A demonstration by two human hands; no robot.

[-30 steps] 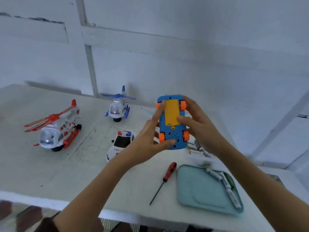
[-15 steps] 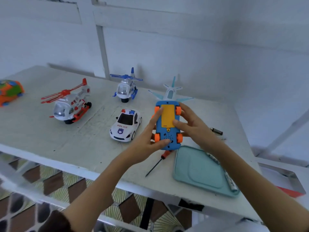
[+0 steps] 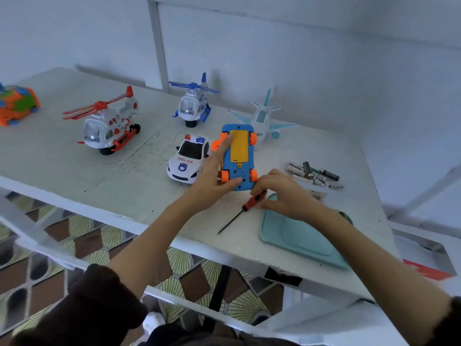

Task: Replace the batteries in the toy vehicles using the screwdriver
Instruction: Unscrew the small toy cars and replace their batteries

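Observation:
A blue toy car (image 3: 239,156) with orange wheels and a yellow battery cover is turned underside up above the white table (image 3: 74,156). My left hand (image 3: 214,176) holds it, thumb on its near end and forefinger along the cover's left edge. My right hand (image 3: 282,193) has come down onto the red handle of the screwdriver (image 3: 245,207), and its fingers close round that handle. The screwdriver's black shaft points toward the table's front edge. A heap of loose batteries (image 3: 315,174) lies to the right of the car.
A teal tray (image 3: 296,236) sits at the front right, partly under my right arm. A police car (image 3: 188,158), a red helicopter (image 3: 108,123), a blue helicopter (image 3: 193,103), a pale plane (image 3: 263,121) and an orange-green toy (image 3: 17,104) stand on the table.
My right hand has left the blue car and dropped onto the screwdriver handle. The left hand alone holds the car now. The view has tilted down and shows more of the table.

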